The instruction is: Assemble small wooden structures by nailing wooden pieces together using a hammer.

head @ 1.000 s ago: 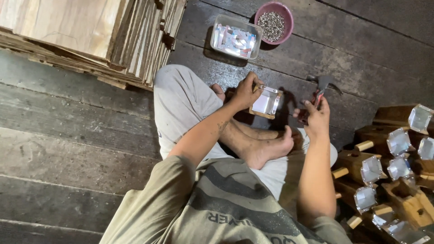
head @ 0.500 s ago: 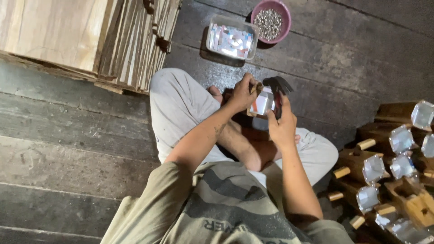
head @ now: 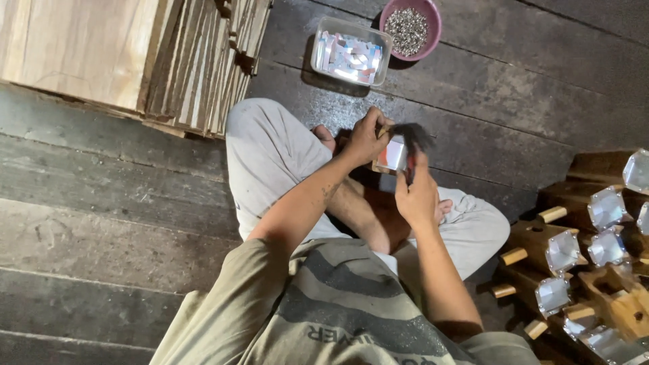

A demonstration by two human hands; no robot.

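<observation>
I sit cross-legged on a dark plank floor. My left hand grips a small wooden piece faced with shiny metal sheet, holding it above my feet. My right hand is closed around the handle of a hammer whose blurred dark head is right over the top of that piece. The hands are close together, almost touching.
A clear plastic tub of shiny metal pieces and a pink bowl of small nails stand on the floor ahead. Stacked wooden boards fill the upper left. A pile of finished wood-and-metal pieces lies at the right.
My right hand swung the hammer from out at the right in to the piece. The hammer head now blurs just above it. My left hand kept holding the piece in place.
</observation>
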